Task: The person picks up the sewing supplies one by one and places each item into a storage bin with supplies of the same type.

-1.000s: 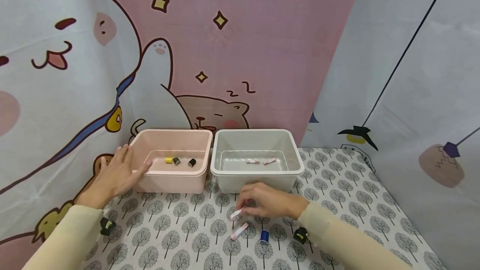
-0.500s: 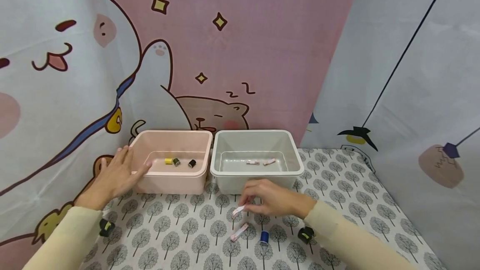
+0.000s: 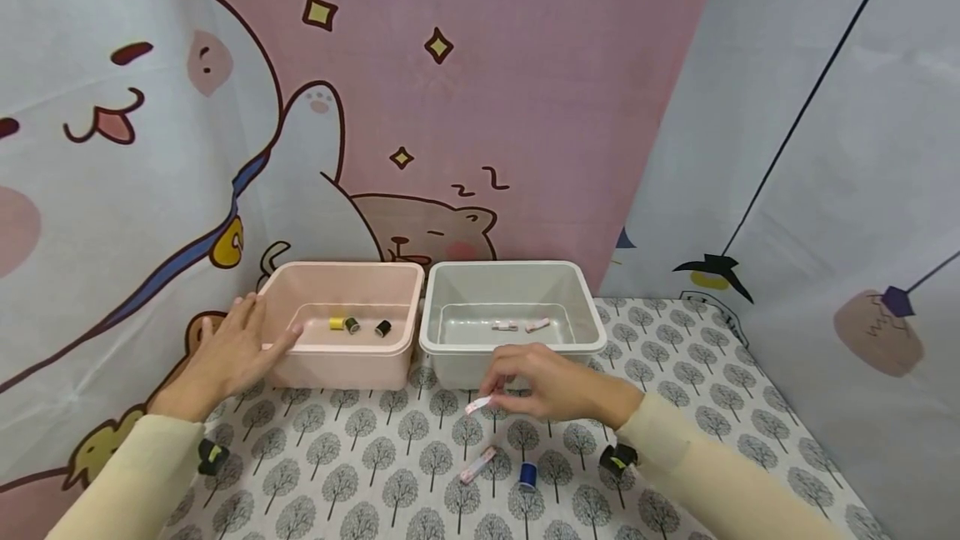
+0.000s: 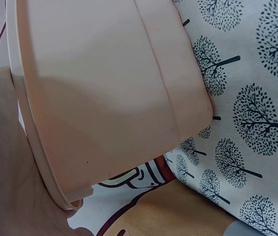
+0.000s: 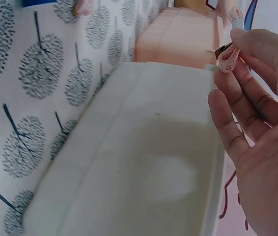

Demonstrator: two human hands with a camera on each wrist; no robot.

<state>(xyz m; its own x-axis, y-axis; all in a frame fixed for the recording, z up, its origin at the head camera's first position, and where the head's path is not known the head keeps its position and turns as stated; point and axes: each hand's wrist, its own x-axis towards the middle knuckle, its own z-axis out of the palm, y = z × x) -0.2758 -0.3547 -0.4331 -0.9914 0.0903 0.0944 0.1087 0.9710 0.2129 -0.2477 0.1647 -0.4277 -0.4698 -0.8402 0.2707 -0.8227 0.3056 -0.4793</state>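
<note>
My right hand (image 3: 536, 382) pinches a small white-and-pink patterned hair clip (image 3: 477, 405) between thumb and fingers, just in front of the grey-white bin (image 3: 513, 349). Close up in the right wrist view, the held clip (image 5: 227, 60) shows a folded patterned band and a bit of dark metal. My left hand (image 3: 228, 352) rests on the left side of the pink bin (image 3: 341, 349), fingers extended. On the cloth lie another patterned clip (image 3: 478, 465) and a blue thread spool (image 3: 528, 476).
Inside the pink bin are a yellow spool (image 3: 337, 323) and two dark spools (image 3: 383, 328). Two pinkish clips (image 3: 537, 325) lie in the grey-white bin. The bins stand side by side on a tree-print cloth (image 3: 435, 419), against a cartoon-printed backdrop (image 3: 540, 107).
My right hand has risen slightly from the cloth toward the grey-white bin, carrying the pinched hair clip with it. The left hand stays at the pink bin.
</note>
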